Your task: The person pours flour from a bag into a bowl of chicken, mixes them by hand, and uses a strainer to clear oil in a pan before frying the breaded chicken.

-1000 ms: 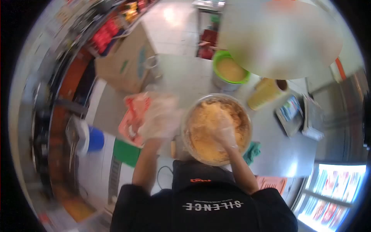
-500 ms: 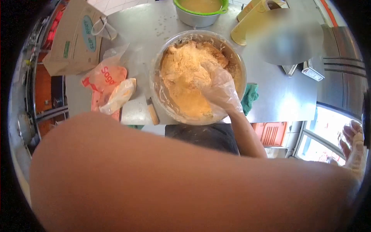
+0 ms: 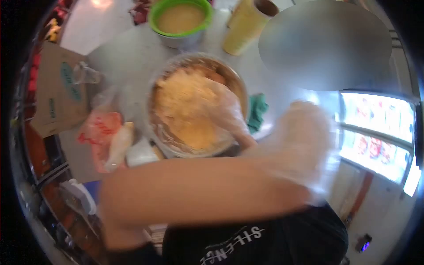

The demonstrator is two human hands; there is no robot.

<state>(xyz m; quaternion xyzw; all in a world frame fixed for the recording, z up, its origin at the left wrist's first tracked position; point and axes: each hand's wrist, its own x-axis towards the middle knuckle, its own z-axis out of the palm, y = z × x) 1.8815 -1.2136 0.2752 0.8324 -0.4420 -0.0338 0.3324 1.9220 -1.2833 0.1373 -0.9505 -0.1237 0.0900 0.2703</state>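
A large round bowl (image 3: 235,79) holds a heap of pale orange flour (image 3: 183,99), with browner coated pieces (image 3: 215,77) by its far rim. My right hand (image 3: 224,108), in a clear plastic glove, reaches into the bowl against the flour; its fingers are blurred and partly buried. My left forearm crosses in front of my body from the left. At its end my left hand (image 3: 304,132), also in clear plastic, is right of the bowl, apart from it and smeared by motion.
Behind the bowl stand a green-rimmed tub (image 3: 181,35) of cloudy liquid and a yellow cylinder (image 3: 243,33). A green cloth (image 3: 257,112) lies to the right. Leftward are a cardboard box (image 3: 55,97), a clear cup (image 3: 86,73) and a red-printed plastic bag (image 3: 104,128).
My left hand has swung from the far right edge inward, nearer the bowl. My right hand stays in the flour. The camera view has shifted and tilted, with more blur.
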